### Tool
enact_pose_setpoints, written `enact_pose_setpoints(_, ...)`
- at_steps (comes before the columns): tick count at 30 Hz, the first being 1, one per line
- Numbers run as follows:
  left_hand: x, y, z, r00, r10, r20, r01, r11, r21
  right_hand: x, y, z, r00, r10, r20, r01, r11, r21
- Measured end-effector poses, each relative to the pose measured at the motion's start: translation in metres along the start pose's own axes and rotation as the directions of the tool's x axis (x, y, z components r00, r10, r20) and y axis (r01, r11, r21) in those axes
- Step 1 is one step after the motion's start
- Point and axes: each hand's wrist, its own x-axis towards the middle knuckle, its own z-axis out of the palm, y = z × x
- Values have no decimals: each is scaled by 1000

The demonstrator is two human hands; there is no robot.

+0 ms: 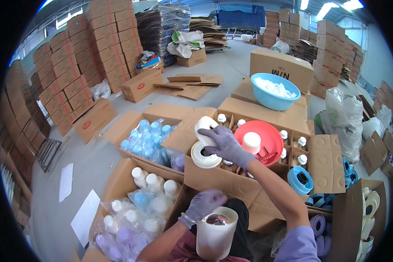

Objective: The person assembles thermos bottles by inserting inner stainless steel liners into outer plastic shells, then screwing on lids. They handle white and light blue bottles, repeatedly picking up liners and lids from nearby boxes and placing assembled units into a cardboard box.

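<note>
My right hand [226, 143], in a thin greyish-purple glove, grips a white rounded plastic part with an opening [204, 130]. Just under it, a white ring-shaped piece [206, 158] with a dark centre rests on the open carton's edge. My left hand [205, 204], gloved too, hovers above the rim of a white cylindrical container [216, 238] at my lap; something shiny and reddish shows inside. Its fingers look bent but are smeared by motion. Right of my right hand, a red round tray [270, 139] carries a white cup-shaped cap [251, 143].
White-capped bottles [302, 141] stand in the divided carton. Left are cartons of bagged blue bottles [150, 131] and white bottles [155, 181]. A blue basin [266, 102] holds white pieces. Blue [300, 180], purple [318, 225] and cream ring parts [371, 205] lie at right. Stacked cartons [113, 39] rise behind.
</note>
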Motion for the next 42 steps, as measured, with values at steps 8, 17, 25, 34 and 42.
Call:
enact_pose_setpoints(8, 29, -28, -54, 962, 268, -48, 41, -314, -949, -72, -54, -20, 933, 360, 20, -264, 643, 719)
enact_pose_setpoints(17, 7, -19, -34, 872, 258, -416, -459, 726, -512, -74, -99, 16, 775, 610, 164, -495, 424, 759)
enact_pose_setpoints(25, 0, -52, -62, 842, 538, -38, -524, 799, -296, -168, -79, -16, 463, 606, 647, -811, -5, 585)
enact_pose_setpoints(34, -8, -58, -37, 674, 679, 291, -578, 731, -364, -191, -135, 35, 636, 712, 296, -569, 175, 803)
enact_pose_setpoints(42, -74, 1, -25, 880, 466, 91, -475, 859, 190, -199, -79, 114, 857, 188, 479, -323, -529, 785)
